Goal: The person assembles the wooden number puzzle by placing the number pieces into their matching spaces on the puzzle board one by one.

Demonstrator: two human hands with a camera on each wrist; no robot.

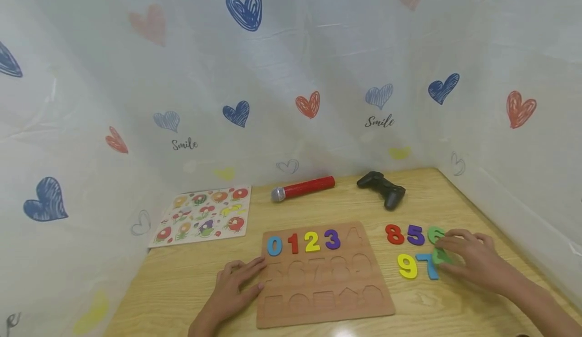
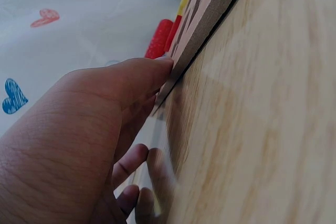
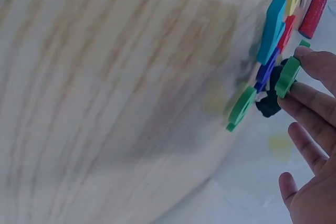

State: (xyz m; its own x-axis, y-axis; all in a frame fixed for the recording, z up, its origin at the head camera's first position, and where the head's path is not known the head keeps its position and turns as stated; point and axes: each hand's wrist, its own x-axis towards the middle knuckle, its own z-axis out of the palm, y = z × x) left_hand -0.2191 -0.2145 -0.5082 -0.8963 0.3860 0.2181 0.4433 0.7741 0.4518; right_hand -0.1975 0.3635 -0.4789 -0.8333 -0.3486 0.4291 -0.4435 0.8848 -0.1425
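My right hand (image 1: 477,260) pinches a green number 4 piece (image 3: 287,78) between thumb and fingers, raised off the table in the right wrist view. Beside it lie a green 6 (image 1: 435,234), a purple 5 (image 1: 416,235), a red 8 (image 1: 394,235), a yellow 9 (image 1: 407,267) and a blue 7 (image 1: 429,267). My left hand (image 1: 233,287) touches the left edge of a wooden number board (image 1: 334,306) with thumb and index finger. In the board's top row sit a blue 0 (image 1: 269,246), red 1 (image 1: 294,243), yellow 2 (image 1: 312,242) and purple 3 (image 1: 338,238).
Behind the board lie a red toy microphone (image 1: 309,187) and a black game controller (image 1: 382,188). A fruit picture board (image 1: 188,213) is at the back left. A heart-printed curtain (image 1: 273,64) borders the wooden table (image 1: 173,286) at the back and sides.
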